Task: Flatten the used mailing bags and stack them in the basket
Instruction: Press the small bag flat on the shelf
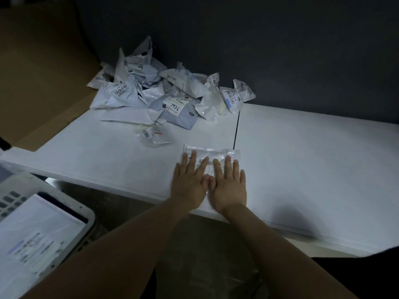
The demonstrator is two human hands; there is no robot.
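Note:
A small clear mailing bag (212, 152) with a barcode label lies flat on the white table (302, 169) near its front edge. My left hand (191, 180) and my right hand (228, 184) press down on it side by side, fingers straight and spread, thumbs touching. A heap of crumpled white mailing bags (155, 91) sits at the back left of the table. One small crumpled clear bag (152, 132) lies apart, in front of the heap. The white basket (86, 212) stands low at the left, with a flat bag (38, 231) lying inside it.
A brown cardboard sheet (43, 72) leans at the far left behind the heap. A dark wall rises behind the table. A thin dark seam (236, 130) runs across the tabletop just beyond the flat bag. Dark floor shows below the table edge.

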